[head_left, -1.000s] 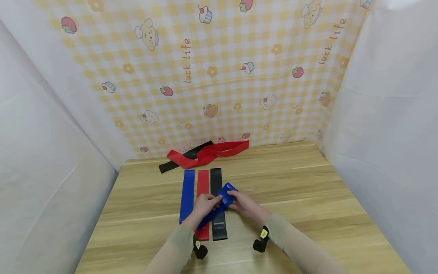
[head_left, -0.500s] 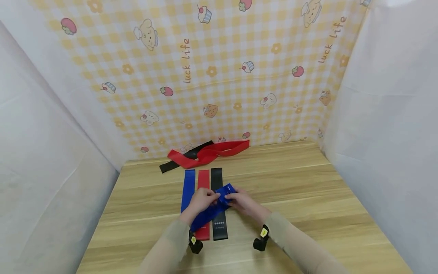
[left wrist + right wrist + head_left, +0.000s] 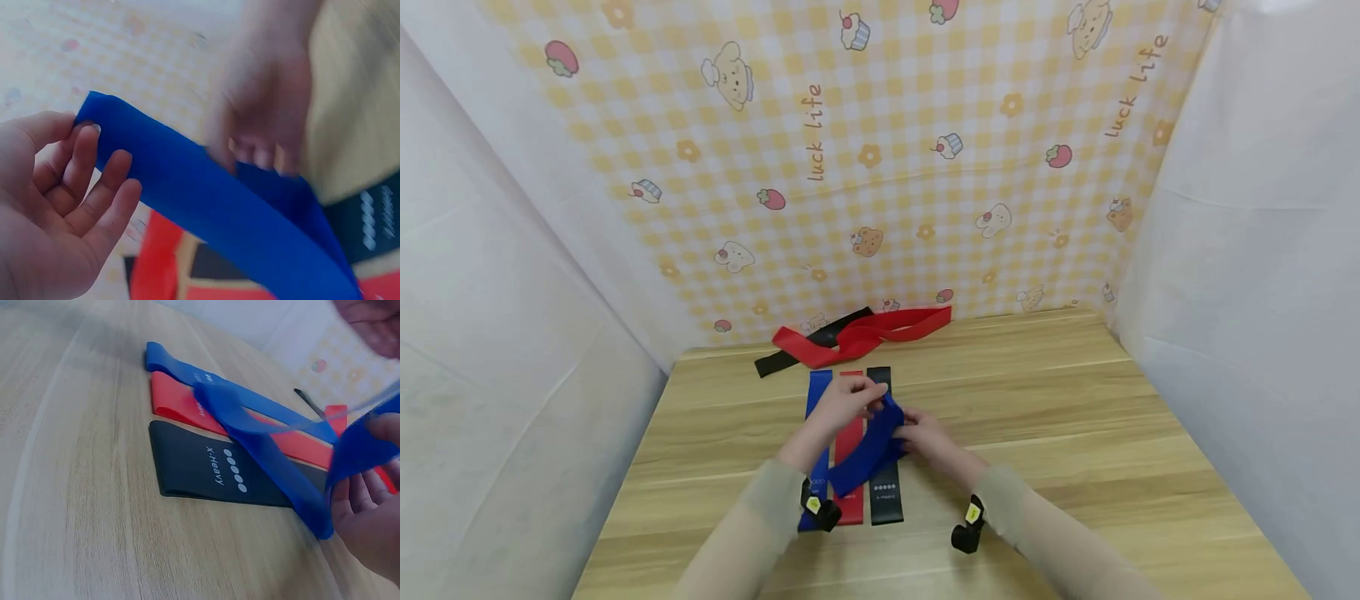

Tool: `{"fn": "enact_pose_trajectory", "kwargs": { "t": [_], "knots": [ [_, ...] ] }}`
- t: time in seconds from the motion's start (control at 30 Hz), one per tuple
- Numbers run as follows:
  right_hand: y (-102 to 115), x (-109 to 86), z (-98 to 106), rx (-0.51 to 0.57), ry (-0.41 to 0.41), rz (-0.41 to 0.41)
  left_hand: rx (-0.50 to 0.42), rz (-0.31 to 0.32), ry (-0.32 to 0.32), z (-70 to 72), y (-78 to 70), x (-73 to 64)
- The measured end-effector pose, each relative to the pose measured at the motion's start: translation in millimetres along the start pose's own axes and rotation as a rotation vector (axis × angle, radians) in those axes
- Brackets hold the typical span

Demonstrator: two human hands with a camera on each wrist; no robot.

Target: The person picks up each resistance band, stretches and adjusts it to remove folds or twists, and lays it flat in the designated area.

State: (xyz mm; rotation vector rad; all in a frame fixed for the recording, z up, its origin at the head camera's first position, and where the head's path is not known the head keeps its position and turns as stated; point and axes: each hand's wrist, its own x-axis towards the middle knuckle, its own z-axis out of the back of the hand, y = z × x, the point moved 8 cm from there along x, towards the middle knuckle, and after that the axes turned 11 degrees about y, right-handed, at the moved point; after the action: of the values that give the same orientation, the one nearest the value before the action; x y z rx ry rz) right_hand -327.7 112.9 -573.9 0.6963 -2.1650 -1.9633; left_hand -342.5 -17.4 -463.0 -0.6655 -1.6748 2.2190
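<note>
A loop of blue resistance band (image 3: pixel 867 457) hangs between my two hands. My left hand (image 3: pixel 847 402) pinches its upper end between thumb and fingertips, as the left wrist view shows with the band (image 3: pixel 187 181) slanting down from there. My right hand (image 3: pixel 372 519) grips another part of the loop, thumb on top and fingers beneath. Under the hands, three bands lie flat side by side: a blue one (image 3: pixel 820 392), a red one (image 3: pixel 850 440) and a black one (image 3: pixel 200 465) printed "X-Heavy". The lifted loop crosses over the red and black ones.
Behind the row, a loose red band (image 3: pixel 857 337) lies twisted over another black band (image 3: pixel 775 364), close to the patterned backdrop (image 3: pixel 865 192). White curtains stand at left and right. Wooden tabletop (image 3: pixel 1037 400) stretches to the right of the hands.
My left hand has moved up and away, drawing out its end of the blue band. The folded band has opened into a hanging loop, while my right hand stays nearly in place.
</note>
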Motion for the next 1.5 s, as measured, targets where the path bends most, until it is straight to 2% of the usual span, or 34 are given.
{"fn": "enact_pose_trajectory", "kwargs": {
  "t": [0.07,0.17,0.33,0.47,0.6,0.73,0.9,1.03,1.1,1.2,1.33,1.5],
  "knots": [
    [3.0,0.2,-1.2,-0.063,-0.024,0.01,-0.051,-0.032,-0.002,0.3,-15.9,-1.9],
    [0.5,3.6,0.8,-0.101,-0.077,0.029,-0.105,-0.115,-0.003,1.9,-38.3,-2.6],
    [-3.3,3.0,10.3,-0.12,-0.169,0.043,-0.172,-0.269,0.003,7.2,-77.7,-10.6],
    [-9.1,1.5,18.0,-0.134,-0.22,0.036,-0.204,-0.364,0.003,10.9,-102.9,-19.9],
    [-15.8,1.4,19.7,-0.049,-0.201,0.043,-0.235,-0.4,0.003,12.9,-116.0,-26.9],
    [-27.6,2.2,17.0,0.15,-0.102,-0.017,-0.26,-0.412,-0.007,17.3,-119.9,-33.5],
    [-37.0,-1.1,17.5,0.422,0.008,-0.122,-0.283,-0.424,-0.036,34.4,-114.7,-40.6],
    [-31.7,-5.1,25.3,0.637,0.057,-0.116,-0.337,-0.385,-0.059,53.9,-98.0,-43.9],
    [-25.3,-8.0,30.1,0.717,0.111,-0.082,-0.356,-0.362,-0.08,64.0,-86.9,-45.6],
    [-14.4,-14.2,37.4,0.755,0.214,-0.023,-0.37,-0.335,-0.085,75.1,-69.7,-46.7],
    [-4.0,-20.5,46.6,0.717,0.319,0.044,-0.362,-0.299,-0.074,85.0,-46.4,-48.7],
    [-1.8,-24.2,57.8,0.687,0.35,0.066,-0.316,-0.225,-0.069,92.1,-15.1,-52.2]
  ]
}}
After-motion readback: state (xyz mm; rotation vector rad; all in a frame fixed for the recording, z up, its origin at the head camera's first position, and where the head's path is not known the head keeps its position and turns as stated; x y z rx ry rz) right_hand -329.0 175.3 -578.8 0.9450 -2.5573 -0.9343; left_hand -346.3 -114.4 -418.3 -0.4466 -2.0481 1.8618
